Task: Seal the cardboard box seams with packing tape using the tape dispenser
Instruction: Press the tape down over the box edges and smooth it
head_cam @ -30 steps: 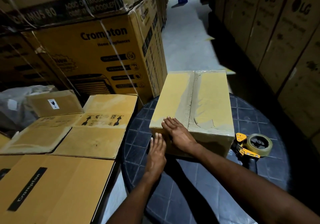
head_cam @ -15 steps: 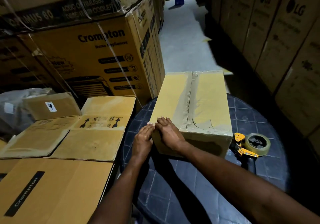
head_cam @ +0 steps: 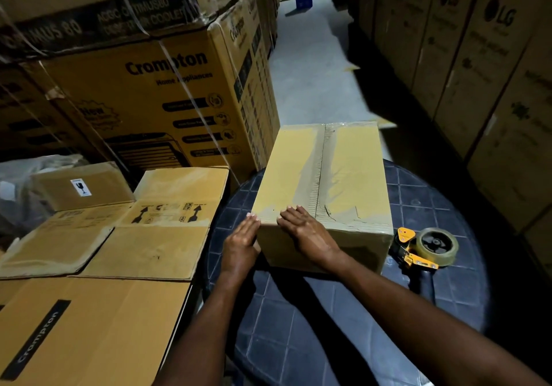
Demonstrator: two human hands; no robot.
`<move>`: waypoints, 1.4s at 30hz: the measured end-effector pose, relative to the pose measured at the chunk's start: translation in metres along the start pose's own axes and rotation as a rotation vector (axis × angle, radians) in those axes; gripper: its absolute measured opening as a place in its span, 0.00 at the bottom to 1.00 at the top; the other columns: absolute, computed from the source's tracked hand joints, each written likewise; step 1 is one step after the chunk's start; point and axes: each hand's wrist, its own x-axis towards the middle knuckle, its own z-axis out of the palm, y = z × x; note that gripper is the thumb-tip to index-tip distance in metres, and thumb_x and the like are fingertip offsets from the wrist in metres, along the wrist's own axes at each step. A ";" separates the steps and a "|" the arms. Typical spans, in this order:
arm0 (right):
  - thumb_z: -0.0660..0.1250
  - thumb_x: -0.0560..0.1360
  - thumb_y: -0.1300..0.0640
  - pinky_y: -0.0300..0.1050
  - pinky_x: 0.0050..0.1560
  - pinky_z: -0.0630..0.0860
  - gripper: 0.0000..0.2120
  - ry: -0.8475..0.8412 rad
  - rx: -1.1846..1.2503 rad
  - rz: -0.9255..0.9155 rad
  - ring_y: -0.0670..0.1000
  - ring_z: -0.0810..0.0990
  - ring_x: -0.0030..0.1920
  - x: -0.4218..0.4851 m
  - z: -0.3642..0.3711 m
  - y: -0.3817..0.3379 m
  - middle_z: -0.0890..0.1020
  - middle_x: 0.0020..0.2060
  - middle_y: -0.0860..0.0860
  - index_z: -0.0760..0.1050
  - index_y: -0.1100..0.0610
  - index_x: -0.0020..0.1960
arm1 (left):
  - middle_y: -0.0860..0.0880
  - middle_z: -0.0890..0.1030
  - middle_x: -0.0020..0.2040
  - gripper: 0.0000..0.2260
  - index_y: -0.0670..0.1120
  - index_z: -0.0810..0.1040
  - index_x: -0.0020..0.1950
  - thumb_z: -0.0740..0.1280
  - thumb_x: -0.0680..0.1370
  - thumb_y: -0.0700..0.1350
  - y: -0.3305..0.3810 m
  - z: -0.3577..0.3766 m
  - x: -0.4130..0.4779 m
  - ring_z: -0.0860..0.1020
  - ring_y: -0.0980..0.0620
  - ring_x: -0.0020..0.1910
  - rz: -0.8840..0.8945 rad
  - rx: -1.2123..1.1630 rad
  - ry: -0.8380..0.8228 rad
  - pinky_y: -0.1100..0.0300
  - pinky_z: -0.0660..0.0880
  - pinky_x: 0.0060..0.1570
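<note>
so the cardboard box (head_cam: 298, 170) sits on the round dark table (head_cam: 418, 206), towards its far side, with packing tape (head_cam: 319, 158) down the top seam and across the near top edge. the left hand (head_cam: 242, 242) is pressed flat against the box's near left corner, fingers straight, gripping nothing. the right hand (head_cam: 307, 233) lies flat over the near top edge, fingers relaxed. the tape dispenser (head_cam: 427, 249) lies near the table's right edge, just beside the box, nobody touching it.
</note>
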 end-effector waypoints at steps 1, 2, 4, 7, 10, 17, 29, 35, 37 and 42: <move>0.61 0.80 0.71 0.47 0.79 0.44 0.27 0.010 -0.004 0.018 0.56 0.61 0.79 -0.006 -0.004 0.003 0.68 0.77 0.57 0.67 0.58 0.78 | 0.41 0.80 0.64 0.29 0.39 0.81 0.63 0.74 0.64 0.25 0.000 0.001 -0.001 0.80 0.42 0.63 0.005 0.005 0.004 0.44 0.77 0.63; 0.60 0.80 0.70 0.46 0.79 0.43 0.27 0.005 -0.001 0.046 0.55 0.59 0.80 -0.013 -0.008 0.007 0.66 0.78 0.56 0.65 0.57 0.78 | 0.41 0.80 0.65 0.28 0.39 0.81 0.64 0.75 0.64 0.25 0.001 0.001 -0.002 0.80 0.42 0.64 0.010 0.012 0.008 0.44 0.77 0.62; 0.60 0.82 0.69 0.46 0.79 0.42 0.26 -0.012 -0.012 0.081 0.55 0.58 0.80 -0.027 -0.016 0.018 0.65 0.78 0.55 0.65 0.57 0.79 | 0.41 0.79 0.66 0.28 0.40 0.80 0.65 0.75 0.66 0.26 0.001 0.003 -0.005 0.79 0.43 0.65 0.013 0.020 0.015 0.44 0.78 0.62; 0.71 0.74 0.72 0.55 0.77 0.52 0.31 0.045 -0.103 0.050 0.56 0.65 0.77 -0.051 -0.030 0.035 0.72 0.74 0.57 0.70 0.57 0.75 | 0.41 0.78 0.67 0.29 0.40 0.78 0.67 0.75 0.66 0.26 0.000 0.004 -0.006 0.78 0.43 0.66 0.016 0.020 0.031 0.43 0.78 0.62; 0.77 0.65 0.73 0.60 0.72 0.63 0.35 0.080 -0.196 0.003 0.59 0.77 0.69 -0.073 -0.038 0.051 0.78 0.68 0.59 0.76 0.60 0.70 | 0.42 0.78 0.68 0.30 0.40 0.78 0.68 0.76 0.66 0.26 -0.001 0.007 -0.008 0.77 0.43 0.67 0.038 0.036 0.046 0.43 0.78 0.61; 0.57 0.78 0.69 0.51 0.81 0.50 0.28 0.147 -0.232 0.048 0.61 0.66 0.77 -0.107 -0.046 0.074 0.68 0.75 0.62 0.64 0.60 0.77 | 0.41 0.80 0.66 0.27 0.39 0.80 0.65 0.76 0.67 0.27 0.000 0.011 -0.009 0.79 0.42 0.65 0.066 0.047 0.131 0.45 0.77 0.62; 0.76 0.75 0.53 0.39 0.46 0.73 0.31 0.431 0.257 0.770 0.52 0.85 0.50 -0.145 -0.069 0.069 0.87 0.49 0.56 0.72 0.58 0.75 | 0.45 0.68 0.77 0.24 0.46 0.73 0.73 0.72 0.78 0.47 0.028 0.010 -0.009 0.66 0.47 0.75 -0.325 -0.183 0.192 0.47 0.65 0.71; 0.78 0.73 0.56 0.36 0.50 0.75 0.27 0.347 0.295 0.785 0.39 0.81 0.50 -0.138 -0.091 0.060 0.86 0.55 0.55 0.76 0.58 0.70 | 0.41 0.80 0.66 0.22 0.38 0.80 0.64 0.76 0.74 0.45 0.051 -0.002 0.002 0.80 0.43 0.63 -0.583 -0.471 0.261 0.45 0.81 0.55; 0.78 0.72 0.58 0.30 0.52 0.72 0.27 0.313 0.301 0.768 0.38 0.79 0.53 -0.138 -0.094 0.059 0.83 0.58 0.56 0.76 0.60 0.70 | 0.40 0.81 0.63 0.21 0.36 0.80 0.61 0.78 0.72 0.42 0.051 -0.004 0.003 0.81 0.43 0.61 -0.621 -0.525 0.290 0.48 0.80 0.58; 0.78 0.73 0.53 0.24 0.53 0.69 0.31 0.218 0.288 0.743 0.39 0.76 0.58 -0.151 -0.095 0.051 0.83 0.59 0.51 0.74 0.60 0.72 | 0.43 0.82 0.63 0.20 0.37 0.81 0.61 0.78 0.71 0.41 0.050 -0.015 -0.012 0.82 0.46 0.59 -0.676 -0.563 0.272 0.64 0.79 0.49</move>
